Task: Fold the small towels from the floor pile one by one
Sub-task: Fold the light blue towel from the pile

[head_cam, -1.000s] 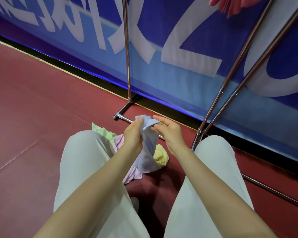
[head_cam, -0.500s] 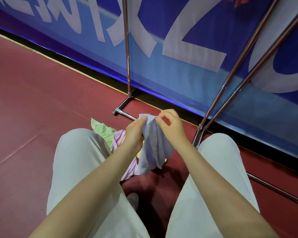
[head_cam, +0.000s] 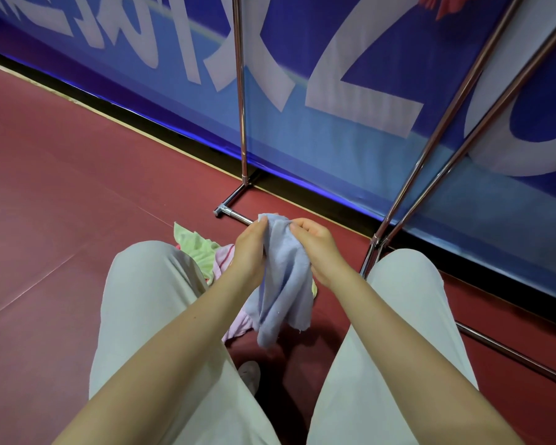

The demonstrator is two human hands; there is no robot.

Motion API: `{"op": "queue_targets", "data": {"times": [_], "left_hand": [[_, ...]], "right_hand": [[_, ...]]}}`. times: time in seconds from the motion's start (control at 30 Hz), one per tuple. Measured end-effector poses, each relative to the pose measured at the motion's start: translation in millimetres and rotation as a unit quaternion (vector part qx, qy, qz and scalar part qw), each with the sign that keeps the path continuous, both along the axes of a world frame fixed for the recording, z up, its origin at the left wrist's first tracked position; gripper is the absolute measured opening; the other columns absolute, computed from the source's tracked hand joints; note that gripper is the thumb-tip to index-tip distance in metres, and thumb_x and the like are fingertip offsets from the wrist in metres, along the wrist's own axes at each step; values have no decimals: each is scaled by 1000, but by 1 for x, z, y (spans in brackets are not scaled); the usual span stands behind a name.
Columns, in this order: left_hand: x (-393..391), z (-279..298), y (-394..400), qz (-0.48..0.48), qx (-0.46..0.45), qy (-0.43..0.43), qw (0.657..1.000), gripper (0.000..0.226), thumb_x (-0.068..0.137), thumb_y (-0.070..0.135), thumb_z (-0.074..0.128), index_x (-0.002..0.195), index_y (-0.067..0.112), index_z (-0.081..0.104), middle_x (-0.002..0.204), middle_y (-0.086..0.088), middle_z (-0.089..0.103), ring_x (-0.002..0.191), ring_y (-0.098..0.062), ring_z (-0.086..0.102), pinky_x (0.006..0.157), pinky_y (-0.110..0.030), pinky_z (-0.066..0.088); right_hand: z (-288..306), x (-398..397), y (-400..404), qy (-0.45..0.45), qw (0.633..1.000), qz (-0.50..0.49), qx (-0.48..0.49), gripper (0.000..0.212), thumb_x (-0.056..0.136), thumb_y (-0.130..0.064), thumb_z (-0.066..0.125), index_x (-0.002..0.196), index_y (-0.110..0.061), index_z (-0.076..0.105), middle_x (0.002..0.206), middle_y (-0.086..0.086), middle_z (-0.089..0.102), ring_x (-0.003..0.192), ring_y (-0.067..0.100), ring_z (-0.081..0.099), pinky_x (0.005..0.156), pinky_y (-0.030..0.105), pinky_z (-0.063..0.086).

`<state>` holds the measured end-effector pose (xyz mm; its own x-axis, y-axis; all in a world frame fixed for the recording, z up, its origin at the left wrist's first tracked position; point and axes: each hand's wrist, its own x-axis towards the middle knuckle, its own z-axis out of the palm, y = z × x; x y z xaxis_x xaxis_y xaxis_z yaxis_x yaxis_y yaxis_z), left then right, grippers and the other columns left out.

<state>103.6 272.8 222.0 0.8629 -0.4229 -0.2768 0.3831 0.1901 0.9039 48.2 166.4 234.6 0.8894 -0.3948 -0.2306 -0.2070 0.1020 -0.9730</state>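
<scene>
Blue towel (head_cam: 284, 284) now hangs longer from left hand (head_cam: 249, 248) and right hand (head_cam: 315, 244), both pinching its top; unfolding has begun above the pile (head_cam: 203, 252)

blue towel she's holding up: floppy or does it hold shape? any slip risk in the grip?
Likely very floppy: the blue towel hangs in loose folds below the left hand and right hand, which pinch its top edge. Probably light, since fingertip pinches alone carry it. Slip seems unlikely; the surface looks like soft, napped cloth, though one frame can't confirm that.
</scene>
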Motion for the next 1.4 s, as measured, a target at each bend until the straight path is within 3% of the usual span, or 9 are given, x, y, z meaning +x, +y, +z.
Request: {"op": "queue_targets", "data": {"times": [0.2,0.37,0.47,0.6,0.73,1.03,1.13,1.23,1.4], "left_hand": [[-3,-3,-8,9,-36,25,999,25,99,21,47,88,13,68,76,1,66,72,-8,63,60,-16,50],[-5,-5,-14,-20,-37,48,998,31,96,23,48,96,-2,66,94,-13,62,91,-17,57,76,-22,46],[-8,-3,-19,-29,-58,75,995,31,101,16,42,82,6,64,75,-2,65,75,-7,62,65,-14,51],[-8,-9,-25,-28,-58,75,995,24,102,24,44,106,4,58,86,-3,61,78,-7,62,66,-17,52],[-10,-13,-30,-33,-59,78,995,27,103,28,43,101,11,64,79,3,66,78,-4,63,69,-16,50],[-18,-14,-34,-4,10,17,1000,30,101,26,47,113,3,64,134,-7,59,125,-12,54,95,-20,43],[-16,-9,-31,20,0,32,999,21,103,17,41,105,18,63,123,-5,63,104,-6,63,83,-17,48],[-13,-1,-27,42,5,-9,999,24,102,14,41,107,12,65,102,-1,70,87,-3,68,75,-15,51],[0,12,-7,83,83,-122,986,24,100,20,46,99,17,71,98,-1,71,98,-18,65,90,-32,52]], "right_hand": [[2,1,3,-30,999,-13,24,16,89,-22,62,74,-23,68,86,7,67,84,17,61,86,37,49],[-1,2,-2,-38,993,-66,-92,12,92,-19,59,86,-9,65,88,7,68,85,13,62,79,28,52],[-4,3,-3,-44,990,-90,-103,15,93,-16,57,93,-3,65,91,9,69,86,14,64,75,25,52],[-9,6,-1,-34,989,-120,-81,13,93,-16,57,93,-7,65,87,5,67,86,16,64,74,27,53],[-13,7,0,-34,987,-144,-59,12,92,-15,57,90,-5,64,82,1,65,80,11,61,65,16,50],[-14,6,3,-10,990,-144,-1,12,92,-19,59,84,-13,64,80,1,66,75,11,61,65,20,50],[-10,5,7,-11,992,-117,33,15,94,-15,54,82,-16,64,80,0,66,72,10,61,61,17,48],[-9,3,2,-30,997,-71,-21,14,93,-12,55,80,-17,61,78,-3,63,71,8,58,63,17,47],[-17,-4,-4,-54,987,10,-151,13,90,-15,60,78,-10,58,66,-6,50,65,10,44,63,26,38]]}}
